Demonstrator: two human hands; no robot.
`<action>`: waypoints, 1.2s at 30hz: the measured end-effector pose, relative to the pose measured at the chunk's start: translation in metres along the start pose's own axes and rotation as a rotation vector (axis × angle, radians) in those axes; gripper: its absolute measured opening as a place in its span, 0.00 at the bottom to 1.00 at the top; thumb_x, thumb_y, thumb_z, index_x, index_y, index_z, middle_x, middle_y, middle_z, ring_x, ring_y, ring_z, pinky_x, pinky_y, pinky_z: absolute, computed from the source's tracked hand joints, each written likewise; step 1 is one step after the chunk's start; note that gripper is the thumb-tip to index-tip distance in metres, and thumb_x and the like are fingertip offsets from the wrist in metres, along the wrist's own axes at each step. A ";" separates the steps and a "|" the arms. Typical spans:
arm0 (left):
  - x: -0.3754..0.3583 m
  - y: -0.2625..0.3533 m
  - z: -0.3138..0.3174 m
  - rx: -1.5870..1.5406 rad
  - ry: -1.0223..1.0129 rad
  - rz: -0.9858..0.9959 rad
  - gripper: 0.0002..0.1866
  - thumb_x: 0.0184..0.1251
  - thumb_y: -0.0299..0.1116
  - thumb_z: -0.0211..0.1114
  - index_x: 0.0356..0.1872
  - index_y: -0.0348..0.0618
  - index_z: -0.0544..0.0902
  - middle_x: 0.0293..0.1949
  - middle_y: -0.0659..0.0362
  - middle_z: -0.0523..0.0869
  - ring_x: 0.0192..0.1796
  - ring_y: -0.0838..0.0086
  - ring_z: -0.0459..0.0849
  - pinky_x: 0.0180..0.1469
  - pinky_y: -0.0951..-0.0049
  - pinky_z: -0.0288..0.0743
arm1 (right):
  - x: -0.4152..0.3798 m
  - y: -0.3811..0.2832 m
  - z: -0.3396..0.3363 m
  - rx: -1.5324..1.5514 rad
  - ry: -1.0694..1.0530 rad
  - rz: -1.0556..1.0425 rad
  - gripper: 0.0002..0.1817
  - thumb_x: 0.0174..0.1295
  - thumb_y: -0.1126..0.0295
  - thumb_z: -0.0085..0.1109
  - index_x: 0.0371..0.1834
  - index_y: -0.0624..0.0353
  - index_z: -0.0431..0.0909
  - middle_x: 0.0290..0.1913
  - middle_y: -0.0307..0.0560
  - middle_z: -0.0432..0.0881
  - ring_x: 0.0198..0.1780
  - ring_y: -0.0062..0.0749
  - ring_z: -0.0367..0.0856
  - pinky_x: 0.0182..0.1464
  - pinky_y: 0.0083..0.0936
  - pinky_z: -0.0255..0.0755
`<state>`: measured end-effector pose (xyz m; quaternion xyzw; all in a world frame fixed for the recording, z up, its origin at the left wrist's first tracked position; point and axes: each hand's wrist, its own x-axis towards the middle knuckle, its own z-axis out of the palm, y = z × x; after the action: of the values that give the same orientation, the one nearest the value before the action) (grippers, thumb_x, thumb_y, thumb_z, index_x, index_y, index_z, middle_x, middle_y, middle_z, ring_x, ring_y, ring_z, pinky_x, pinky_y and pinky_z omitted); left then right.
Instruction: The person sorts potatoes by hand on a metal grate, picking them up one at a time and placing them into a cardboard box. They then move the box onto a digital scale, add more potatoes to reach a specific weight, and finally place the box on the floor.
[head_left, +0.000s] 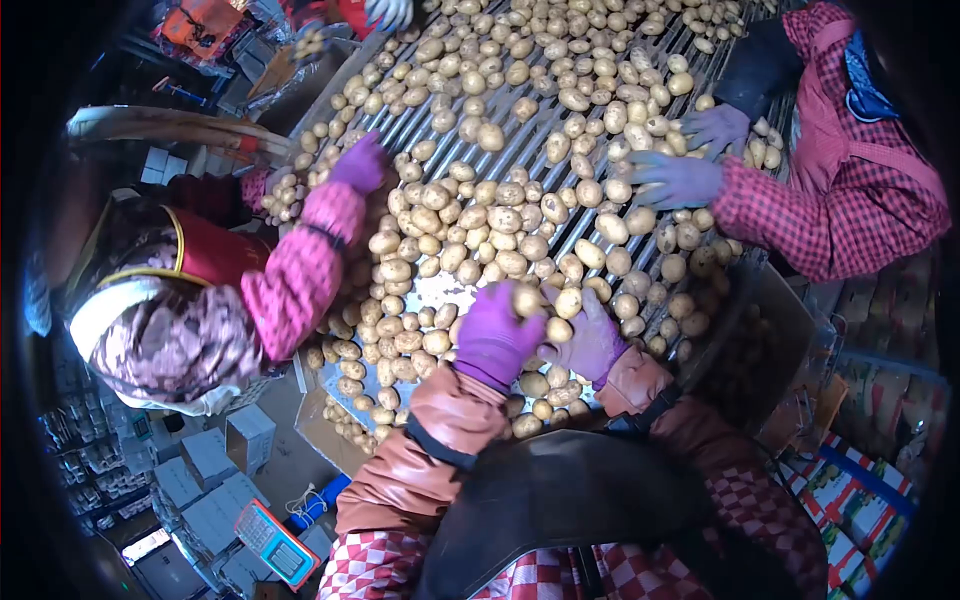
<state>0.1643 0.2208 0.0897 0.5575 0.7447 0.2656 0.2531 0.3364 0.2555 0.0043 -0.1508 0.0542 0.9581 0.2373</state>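
Note:
My left hand, in a purple glove, is closed round a potato above the near end of the sorting table. Close beside it, my right hand, in a paler purple glove, has its fingers curled about potatoes, one near the fingertips and another by the palm and thumb. Loose potatoes lie thickly around both hands. Under them runs a bed of metal rollers, giving way to a pale flat surface near me.
At the left, a co-worker's gloved hand reaches over the potatoes. Another co-worker's two gloved hands touch potatoes on the right. A cardboard box stands at the near left corner, with cartons and a calculator-like device below.

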 end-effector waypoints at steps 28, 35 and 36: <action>0.000 -0.028 0.026 -0.384 -0.317 0.303 0.22 0.67 0.42 0.61 0.61 0.48 0.78 0.51 0.48 0.84 0.52 0.54 0.83 0.59 0.59 0.74 | -0.096 -0.033 0.031 -1.882 0.481 -0.456 0.30 0.70 0.60 0.48 0.69 0.63 0.53 0.64 0.49 0.68 0.68 0.39 0.67 0.63 0.36 0.71; 0.120 -0.081 0.006 0.328 0.083 0.024 0.25 0.61 0.35 0.63 0.62 0.51 0.74 0.63 0.51 0.76 0.56 0.53 0.81 0.54 0.55 0.78 | -0.079 -0.025 0.002 -1.096 0.575 -0.472 0.33 0.59 0.65 0.66 0.61 0.64 0.57 0.61 0.47 0.72 0.63 0.43 0.72 0.56 0.40 0.75; 0.136 -0.087 0.015 0.361 -0.051 -0.057 0.25 0.59 0.35 0.66 0.60 0.54 0.75 0.60 0.54 0.78 0.51 0.54 0.83 0.52 0.56 0.78 | -0.080 -0.029 0.013 -1.494 0.570 -0.520 0.33 0.58 0.65 0.68 0.60 0.64 0.58 0.62 0.46 0.72 0.63 0.43 0.72 0.58 0.39 0.75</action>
<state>0.0799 0.3330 0.0088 0.5789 0.7892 0.1064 0.1752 0.4138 0.2486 0.0404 -0.5120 -0.5732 0.5820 0.2656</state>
